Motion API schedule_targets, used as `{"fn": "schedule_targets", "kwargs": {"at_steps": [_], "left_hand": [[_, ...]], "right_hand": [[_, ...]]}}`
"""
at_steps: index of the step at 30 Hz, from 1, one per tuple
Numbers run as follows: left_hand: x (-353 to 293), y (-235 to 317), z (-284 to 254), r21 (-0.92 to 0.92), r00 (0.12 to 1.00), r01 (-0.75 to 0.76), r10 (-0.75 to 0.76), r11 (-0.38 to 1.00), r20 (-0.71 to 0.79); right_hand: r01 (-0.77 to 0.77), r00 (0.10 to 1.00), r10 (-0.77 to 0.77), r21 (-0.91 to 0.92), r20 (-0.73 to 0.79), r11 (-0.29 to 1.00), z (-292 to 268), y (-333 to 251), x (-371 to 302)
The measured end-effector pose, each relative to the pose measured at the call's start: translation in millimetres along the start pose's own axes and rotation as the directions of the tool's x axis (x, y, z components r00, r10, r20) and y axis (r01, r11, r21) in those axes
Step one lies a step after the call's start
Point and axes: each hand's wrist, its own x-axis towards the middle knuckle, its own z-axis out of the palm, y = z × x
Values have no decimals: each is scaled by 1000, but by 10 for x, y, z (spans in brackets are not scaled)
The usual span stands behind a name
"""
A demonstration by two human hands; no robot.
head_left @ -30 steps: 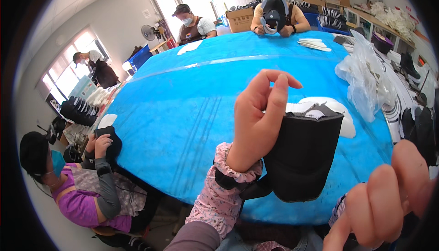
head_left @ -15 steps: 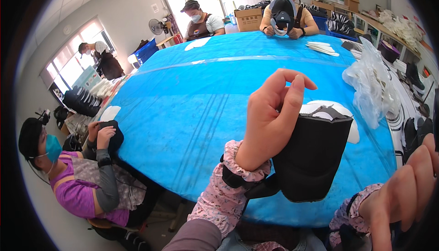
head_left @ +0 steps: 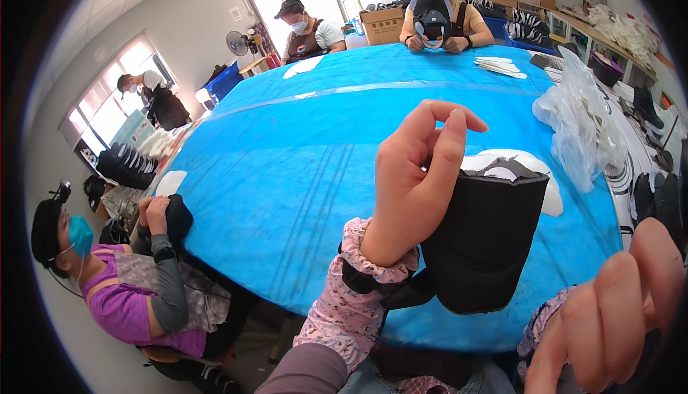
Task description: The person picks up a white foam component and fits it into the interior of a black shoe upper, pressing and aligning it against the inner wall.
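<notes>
My left hand (head_left: 416, 179) is closed at the side of a black padded piece (head_left: 484, 243) with a curved lower end and a ragged grey and white top edge. Its index finger and thumb curl above that edge; the other fingers are hidden. A black strap-like part (head_left: 408, 292) sticks out from the piece toward my wrist. At the lower right, my right hand (head_left: 609, 315) is raised with its fingers curled in, apart from the piece. Whatever it pinches, if anything, does not show. Behind the black piece, a white flat piece (head_left: 553, 197) lies on the table.
Blue sheeting covers the table (head_left: 287, 179). A clear plastic bag (head_left: 573, 125) and stacked white pieces (head_left: 500, 66) lie to the right. One co-worker (head_left: 136, 286) sits close on the left, another (head_left: 308, 35) at the far side, and a third holds a dark cap-like item (head_left: 432, 17).
My right hand has come left and inward from the right rim, its fingers now more curled. My left hand and the black piece keep their hold, shifted slightly left in the picture.
</notes>
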Motion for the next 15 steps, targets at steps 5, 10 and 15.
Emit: {"fn": "schedule_targets", "kwargs": {"at_steps": [5, 10, 15], "left_hand": [[0, -27, 50, 22, 998, -70, 70, 997, -5], [9, 15, 4, 31, 998, -56, 55, 998, 24], [15, 12, -12, 51, 999, -44, 42, 998, 31]], "right_hand": [[38, 999, -38, 31, -7, 999, -82, -77, -40], [74, 997, -72, 58, -20, 996, -141, -103, -7], [61, 998, -61, 56, -13, 997, -127, -67, -10]]}}
